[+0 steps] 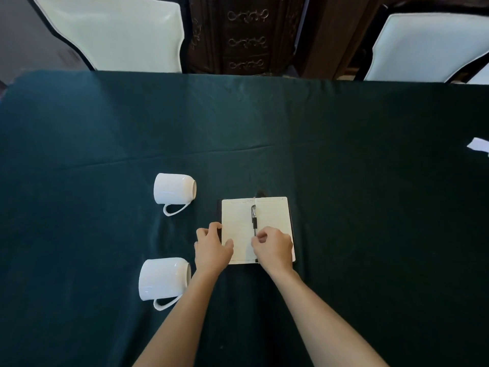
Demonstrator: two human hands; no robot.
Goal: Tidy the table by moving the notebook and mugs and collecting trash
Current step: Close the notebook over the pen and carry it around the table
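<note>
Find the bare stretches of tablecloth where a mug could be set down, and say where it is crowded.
Free: the wide cloth right of the notebook, up to the white scrap at the edge, and the far strip toward the chairs. Crowded: the near-left, where both tipped mugs, the left hand and right hand cluster round the pen.

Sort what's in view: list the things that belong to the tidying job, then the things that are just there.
Part of the job: open notebook with pen on it, far mug and near mug, both on their sides, white scrap at the right edge.

Just there: two chairs, wooden cabinet.
</note>
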